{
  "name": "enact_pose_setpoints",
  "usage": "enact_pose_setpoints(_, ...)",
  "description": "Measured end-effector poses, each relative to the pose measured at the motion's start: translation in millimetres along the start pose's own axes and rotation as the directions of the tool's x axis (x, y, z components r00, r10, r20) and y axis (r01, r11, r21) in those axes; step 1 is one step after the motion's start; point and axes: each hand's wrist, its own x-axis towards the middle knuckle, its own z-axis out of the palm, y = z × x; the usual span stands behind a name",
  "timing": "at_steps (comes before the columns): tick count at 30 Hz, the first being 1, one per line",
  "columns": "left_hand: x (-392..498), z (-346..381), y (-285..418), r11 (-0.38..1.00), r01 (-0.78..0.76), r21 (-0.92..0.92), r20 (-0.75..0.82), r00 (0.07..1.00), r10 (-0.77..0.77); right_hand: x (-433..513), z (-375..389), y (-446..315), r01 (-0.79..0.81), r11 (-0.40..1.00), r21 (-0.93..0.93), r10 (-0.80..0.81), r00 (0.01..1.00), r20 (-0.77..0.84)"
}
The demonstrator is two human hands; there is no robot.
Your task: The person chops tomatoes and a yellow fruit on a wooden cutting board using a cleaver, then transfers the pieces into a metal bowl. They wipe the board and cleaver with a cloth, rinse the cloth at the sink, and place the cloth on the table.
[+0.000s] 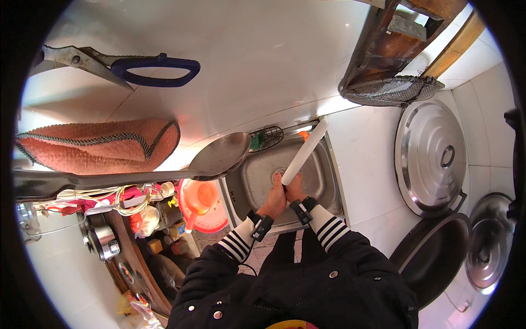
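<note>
My left hand [274, 201] and my right hand [294, 188] are close together over a stainless steel sink [247, 181], under the lower end of a white faucet spout [306, 150]. The spout hides part of my right hand. The hands touch or nearly touch, and I cannot tell whether anything is between them. An orange tap handle [304, 135] sits beside the spout near the sink's back edge. At the sink's back left corner, a wire basket [273, 137] holds a green scrubber [257, 141].
A large ladle [222, 154], a pink cloth [98, 144] and blue-handled scissors [156, 72] hang at the left. A mesh strainer [390, 91] hangs above right. A metal lid [427, 156] and a dark wok [435, 255] stand right. A red basin [211, 216] is left of the sink.
</note>
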Motion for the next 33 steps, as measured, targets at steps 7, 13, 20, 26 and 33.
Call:
enact_pose_setpoints(7,18.3,-18.7,-19.2,0.995,-0.08,-0.056,0.079,0.993,0.084,-0.8,-16.7,-34.8,-0.248,0.892,0.378,0.224,0.969,0.107)
enact_pose_setpoints(13,30.9,-39.6,-11.2,0.952,0.102,-0.287,0.123,0.99,-0.069,-9.1,-43.6,-81.1,-0.348,0.663,0.662,0.219,0.937,0.273)
enact_pose_setpoints(20,59.2,-53.1,-31.8,0.947,0.037,-0.318,0.181,0.983,0.022,-8.6,-70.6,-89.1,-0.149,0.968,0.2,0.128,0.985,0.118)
enact_pose_setpoints(26,74.1,-68.7,-44.0,0.971,0.092,-0.222,0.039,0.996,-0.085,-11.3,-92.3,-92.8,-0.173,0.972,0.157,0.136,0.966,0.218)
enact_pose_setpoints(33,35.0,-47.4,-13.1,0.983,0.05,-0.179,0.078,0.996,-0.036,-4.2,-102.1,-85.4,-0.48,0.86,0.175,0.43,0.865,0.259)
